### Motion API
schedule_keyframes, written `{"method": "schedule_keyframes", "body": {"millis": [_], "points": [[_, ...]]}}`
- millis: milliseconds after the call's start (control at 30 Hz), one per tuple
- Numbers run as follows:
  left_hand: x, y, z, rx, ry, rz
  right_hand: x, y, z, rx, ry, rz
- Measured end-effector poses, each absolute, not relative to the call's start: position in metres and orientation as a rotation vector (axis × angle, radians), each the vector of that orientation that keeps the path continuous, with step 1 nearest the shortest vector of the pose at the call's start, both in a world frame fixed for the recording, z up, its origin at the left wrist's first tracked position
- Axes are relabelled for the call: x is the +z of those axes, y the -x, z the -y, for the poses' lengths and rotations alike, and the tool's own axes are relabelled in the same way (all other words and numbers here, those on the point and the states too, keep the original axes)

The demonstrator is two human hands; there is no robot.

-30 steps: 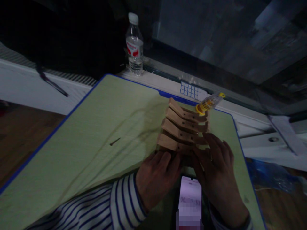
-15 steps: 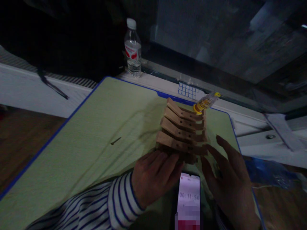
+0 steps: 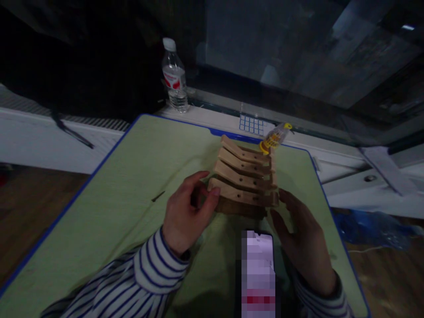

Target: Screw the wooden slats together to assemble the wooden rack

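Note:
A wooden slatted rack [image 3: 238, 181] rests on the table: several bent pale slats with dark holes in rows, joined at the right end. My left hand [image 3: 187, 210] is at its near left corner, thumb on the nearest slat's end and index finger curved around behind. At the near right corner, my right hand [image 3: 303, 238] has its fingers against the slat's end, with the thumb lower in front. Behind the rack's far right corner is a clear and yellow screwdriver handle [image 3: 273, 139]. A thin dark metal piece [image 3: 158, 196] lies left of my left hand.
A phone [image 3: 261, 265] with a lit screen lies between my forearms. The green table [image 3: 132, 176] has a blue edge. On the sill behind stand a water bottle [image 3: 175, 79] and a white gridded sheet [image 3: 251, 125]. Blue plastic [image 3: 367, 227] lies right of the table.
My left hand has moved from the rack's near underside to its left end, its thumb now on top. My right hand has closed in on the right end. The view has shifted slightly.

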State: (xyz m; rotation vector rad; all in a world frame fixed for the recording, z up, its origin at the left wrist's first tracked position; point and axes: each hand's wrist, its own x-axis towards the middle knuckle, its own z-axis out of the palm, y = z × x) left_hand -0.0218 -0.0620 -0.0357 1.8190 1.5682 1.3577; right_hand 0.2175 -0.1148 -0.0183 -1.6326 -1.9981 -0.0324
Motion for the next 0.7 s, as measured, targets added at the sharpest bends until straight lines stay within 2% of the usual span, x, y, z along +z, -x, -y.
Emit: {"method": "schedule_keyframes", "body": {"millis": [233,700], "points": [[-0.0390,0.0212,0.0630,1.258,-1.860,-1.618,-0.0217,-0.2153,0.1154,0.009,1.591,1.990],[-0.0409,0.0214,0.0634,1.324,-1.731,-1.495,-0.0195,-0.2217,0.1243,-0.075,1.643,1.980]]}}
